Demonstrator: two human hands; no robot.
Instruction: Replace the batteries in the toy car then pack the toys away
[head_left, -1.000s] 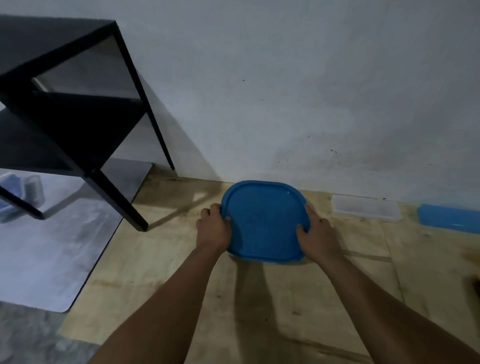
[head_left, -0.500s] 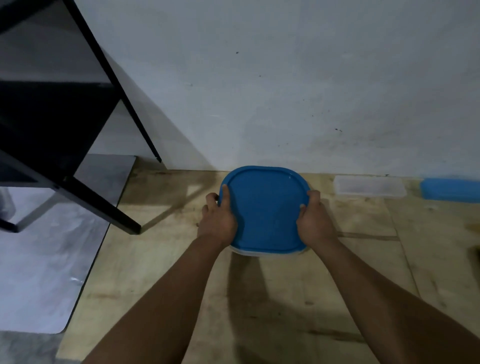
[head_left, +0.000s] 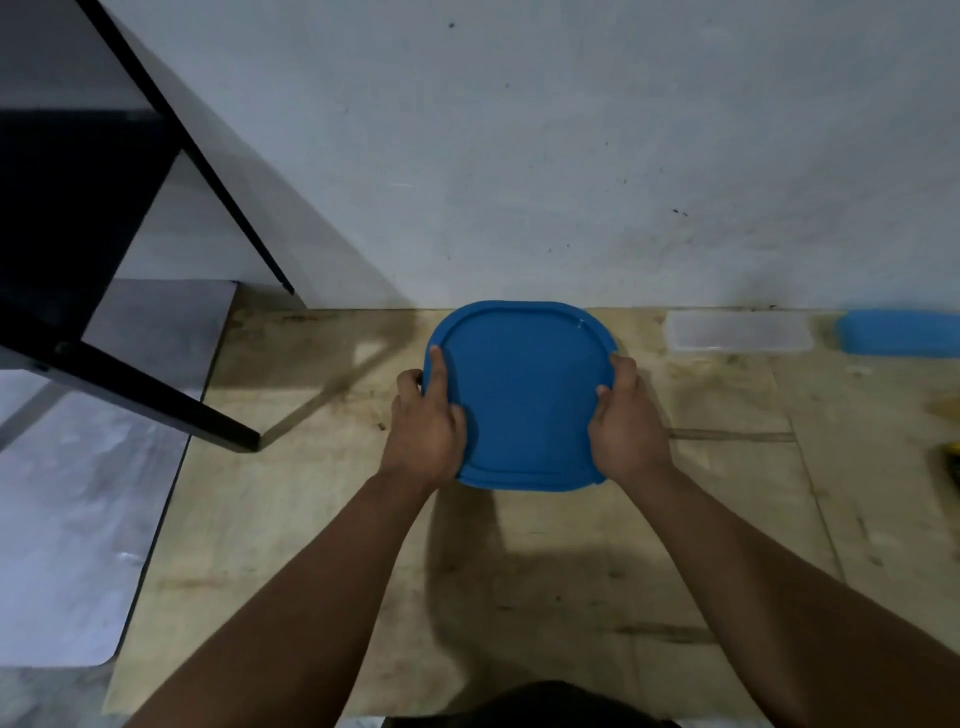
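1. Blue lid (head_left: 519, 395), rounded-square, sits at centre frame, a little above the middle, close to the base of the wall (head_left: 571, 156). Raised rim runs round its edge. The container under it is hidden by the lid from this angle; cannot tell what is inside.

2. Left hand (head_left: 428, 426) on the lid's left edge. Thumb lies flat along the top surface just inside the rim, pointing toward the upper part of the frame; the other fingers curl over the outer side of the edge. It grips the lid.

3. Right hand (head_left: 626, 421) on the lid's right edge, mirror fashion. Fingers bent over the rim, knuckles up, palm against the lower right corner. It too grips the lid.

4. Both forearms enter from the bottom corners of the frame and converge on the lid. Their shadow falls on the floor just below it.

5. Floor under the lid is a pale plywood sheet (head_left: 519, 571), stained and scuffed, with a seam running down the right side.

6. Clear plastic container (head_left: 737, 332), low and rectangular, lies right of the lid against the wall. Well apart from the hands.

7. Second blue object (head_left: 901, 332) at the far right edge, next to the clear one, cut off by the frame.

8. Black table frame (head_left: 130, 384) fills the upper left; one leg ends on the plywood left of the lid.

9. Grey mat (head_left: 78, 519) covers the floor at lower left, beside the plywood.

10. Something yellow at the right edge, blurred; cannot identify.
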